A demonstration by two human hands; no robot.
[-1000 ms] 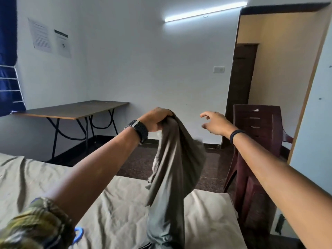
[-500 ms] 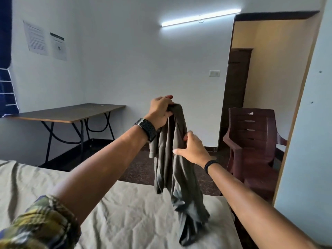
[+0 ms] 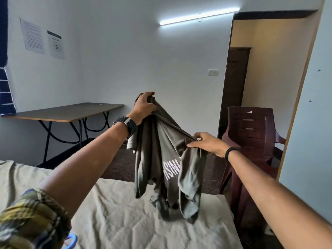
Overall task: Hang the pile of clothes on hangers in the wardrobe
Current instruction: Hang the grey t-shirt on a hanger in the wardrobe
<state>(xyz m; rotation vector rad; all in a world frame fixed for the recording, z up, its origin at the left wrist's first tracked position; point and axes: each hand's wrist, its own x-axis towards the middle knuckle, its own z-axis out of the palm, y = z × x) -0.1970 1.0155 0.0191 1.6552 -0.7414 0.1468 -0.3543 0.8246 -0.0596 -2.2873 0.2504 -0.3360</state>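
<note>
- The left hand (image 3: 143,106) grips the grey T-shirt (image 3: 167,159) bunched at its top, held up above the bed (image 3: 107,212).
- The right hand (image 3: 206,141) pinches a lower fold, pulling it sideways.
- Risk: the shirt looks twisted, so it may not open cleanly for a hanger.
- Its hem touches the bed and could snag.

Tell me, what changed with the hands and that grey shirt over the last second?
The right hand, free a second ago, came in, pinched a fold of the grey shirt and drew it out rightward, spreading the cloth. The left hand kept gripping the top, raised. The shirt's bottom still rests on the bed.
</note>
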